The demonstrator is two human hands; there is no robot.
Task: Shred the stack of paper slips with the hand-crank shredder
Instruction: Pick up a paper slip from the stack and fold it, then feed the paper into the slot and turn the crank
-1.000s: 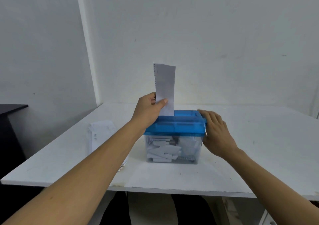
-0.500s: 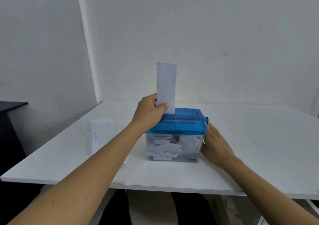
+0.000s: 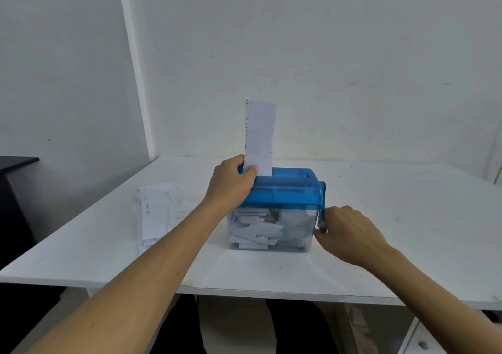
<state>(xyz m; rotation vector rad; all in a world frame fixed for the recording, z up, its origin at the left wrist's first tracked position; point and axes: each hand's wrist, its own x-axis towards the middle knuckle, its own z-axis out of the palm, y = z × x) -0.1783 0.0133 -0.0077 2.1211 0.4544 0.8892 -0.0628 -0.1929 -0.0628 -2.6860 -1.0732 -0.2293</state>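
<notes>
Shredder [image 3: 282, 190] with a blue lid and a clear bin of shreds stands at the middle of the table [image 3: 407, 217]. The left hand [image 3: 231, 187] pinches a paper slip [image 3: 259, 136] upright in the slot. The right hand [image 3: 347, 234] grips the crank [image 3: 322, 204], which points down. The stack of slips [image 3: 157, 212] lies near the table's left edge. This looks like the feeding step. The next move probably calls for turning the crank while easing the slip down.

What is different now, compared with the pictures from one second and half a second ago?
The right hand, earlier up at the top of the shredder, has gone down along its right side, turning the crank it grips so that it points downward. The left hand still pinches the paper slip upright in the slot; the stack of slips lies unmoved.
</notes>
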